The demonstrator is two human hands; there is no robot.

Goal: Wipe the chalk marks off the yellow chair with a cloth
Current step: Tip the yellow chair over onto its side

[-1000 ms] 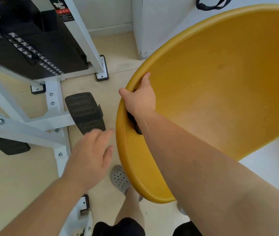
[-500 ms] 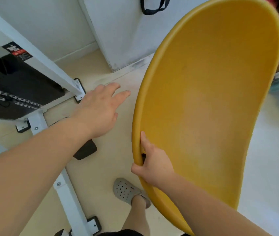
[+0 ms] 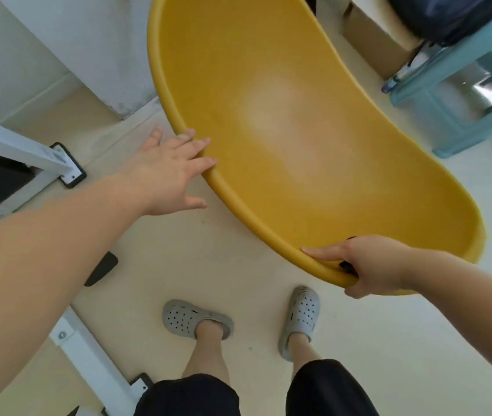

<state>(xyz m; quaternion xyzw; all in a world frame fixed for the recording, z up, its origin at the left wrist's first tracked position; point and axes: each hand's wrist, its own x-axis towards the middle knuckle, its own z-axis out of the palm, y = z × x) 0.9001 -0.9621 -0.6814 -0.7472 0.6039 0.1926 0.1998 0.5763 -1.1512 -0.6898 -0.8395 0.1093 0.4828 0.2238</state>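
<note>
Yellow chair (image 3: 298, 130): right hand (image 3: 370, 267) grip clamped on rim, left hand (image 3: 168, 172) flat against rim.

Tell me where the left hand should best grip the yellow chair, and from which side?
Take the rolled rim of the yellow chair where the left hand touches it, coming from outside. The rounded lip lets fingers hook over, as the right hand does nearer.

Tilted glossy yellow chair (image 3: 298, 121), pale smudge at centre
</note>
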